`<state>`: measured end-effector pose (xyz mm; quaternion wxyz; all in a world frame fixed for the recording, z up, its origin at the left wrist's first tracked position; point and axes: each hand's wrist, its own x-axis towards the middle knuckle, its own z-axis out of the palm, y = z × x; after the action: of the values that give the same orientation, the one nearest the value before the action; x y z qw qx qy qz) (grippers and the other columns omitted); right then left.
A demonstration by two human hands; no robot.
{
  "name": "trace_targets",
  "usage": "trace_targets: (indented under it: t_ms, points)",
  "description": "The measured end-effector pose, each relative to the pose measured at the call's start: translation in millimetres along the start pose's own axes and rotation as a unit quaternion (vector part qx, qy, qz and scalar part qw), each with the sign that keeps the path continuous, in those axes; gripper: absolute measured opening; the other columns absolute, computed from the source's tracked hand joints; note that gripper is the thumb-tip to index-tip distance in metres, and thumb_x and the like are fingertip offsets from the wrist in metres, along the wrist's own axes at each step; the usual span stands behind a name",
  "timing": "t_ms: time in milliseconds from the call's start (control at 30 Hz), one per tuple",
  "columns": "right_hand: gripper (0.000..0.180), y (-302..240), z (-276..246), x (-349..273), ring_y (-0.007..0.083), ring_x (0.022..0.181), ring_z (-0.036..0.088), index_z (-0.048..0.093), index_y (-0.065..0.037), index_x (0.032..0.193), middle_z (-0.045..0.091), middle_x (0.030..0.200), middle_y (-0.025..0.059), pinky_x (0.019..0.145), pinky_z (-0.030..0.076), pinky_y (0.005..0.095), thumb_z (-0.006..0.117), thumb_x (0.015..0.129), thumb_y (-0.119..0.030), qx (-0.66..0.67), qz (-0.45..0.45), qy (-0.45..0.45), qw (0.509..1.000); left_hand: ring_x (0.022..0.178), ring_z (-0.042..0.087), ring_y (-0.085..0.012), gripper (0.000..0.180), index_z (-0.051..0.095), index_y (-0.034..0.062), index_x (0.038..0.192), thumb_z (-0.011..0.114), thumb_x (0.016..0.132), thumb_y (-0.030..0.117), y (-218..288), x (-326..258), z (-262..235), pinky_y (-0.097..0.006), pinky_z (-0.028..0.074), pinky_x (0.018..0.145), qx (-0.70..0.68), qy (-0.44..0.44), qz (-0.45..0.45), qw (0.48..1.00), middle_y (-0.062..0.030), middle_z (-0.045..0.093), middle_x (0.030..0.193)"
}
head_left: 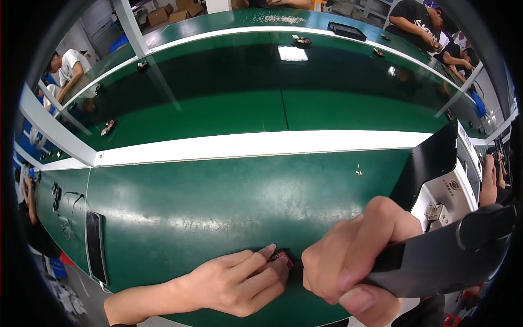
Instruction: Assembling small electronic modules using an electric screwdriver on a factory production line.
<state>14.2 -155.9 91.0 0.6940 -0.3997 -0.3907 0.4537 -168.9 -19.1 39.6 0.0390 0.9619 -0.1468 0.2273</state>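
Observation:
My left hand [239, 280] rests low on the green bench, its fingers closed around a small red and black part [283, 257]. The fingers cover much of that part, so its exact kind does not show. To its right, my right hand [354, 253] is wrapped round a dark grey electric screwdriver [447, 261], whose thick body reaches toward the lower right. The screwdriver's tip is hidden behind my fist. I cannot tell whether it touches the part.
A white and black box-shaped machine [449, 191] stands right of my fist. A phone [96, 248] and eyeglasses [66, 226] lie left. Beyond the white rail [261, 143], a dark-and-green conveyor belt [229, 111] carries small parts [302, 41]. Other people work around it.

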Motion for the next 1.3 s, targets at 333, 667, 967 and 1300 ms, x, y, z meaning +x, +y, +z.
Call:
trace_targets:
  t_ms: [333, 667, 967, 1300]
  points:
    - [0.027, 50, -18, 8, 0.0138, 0.057, 0.051, 0.046, 0.000, 0.105, 0.061, 0.075, 0.0099, 0.056, 0.042, 0.0312, 0.071, 0.096, -0.001, 0.085, -0.151, -0.115, 0.978, 0.081, 0.064, -0.0166, 0.009, 0.073, 0.0045, 0.087, 0.072, 0.079, 0.002, 0, 6, -2, -0.025, 0.059, 0.074, -0.008, -0.004, -0.014, 1.000, -0.0040, 0.068, 0.094]
    - [0.027, -51, -20, -7, 0.0189, 0.055, 0.058, 0.051, 0.001, 0.097, 0.063, 0.074, 0.0140, 0.052, 0.047, 0.0330, 0.074, 0.095, -0.013, -0.064, -0.131, -0.056, 0.988, 0.077, 0.065, -0.0141, 0.018, 0.078, 0.0064, 0.096, 0.078, 0.078, 0.005, -10, 17, 13, -0.024, 0.059, 0.070, -0.015, 0.023, 0.032, 0.999, -0.0025, 0.072, 0.091]
    - [0.026, -111, -74, -49, 0.0144, 0.035, 0.043, 0.033, -0.006, 0.101, 0.048, 0.067, 0.0098, 0.024, 0.040, 0.0253, 0.045, 0.112, -0.027, -0.167, -0.340, 0.084, 0.921, 0.084, 0.070, -0.0118, 0.021, 0.082, 0.0125, 0.103, 0.082, 0.083, 0.009, 0, -13, 18, -0.022, 0.060, 0.071, -0.055, 0.022, -0.064, 0.996, 0.0046, 0.075, 0.098]
    - [0.026, -110, -98, -55, 0.0118, 0.039, 0.041, 0.037, -0.004, 0.101, 0.049, 0.069, 0.0103, 0.028, 0.037, 0.0236, 0.047, 0.110, -0.027, -0.191, -0.288, 0.135, 0.929, 0.085, 0.072, -0.0169, 0.024, 0.081, 0.0102, 0.099, 0.082, 0.076, 0.005, 3, -10, 26, -0.027, 0.060, 0.066, -0.074, 0.098, -0.079, 0.989, -0.0003, 0.073, 0.095]
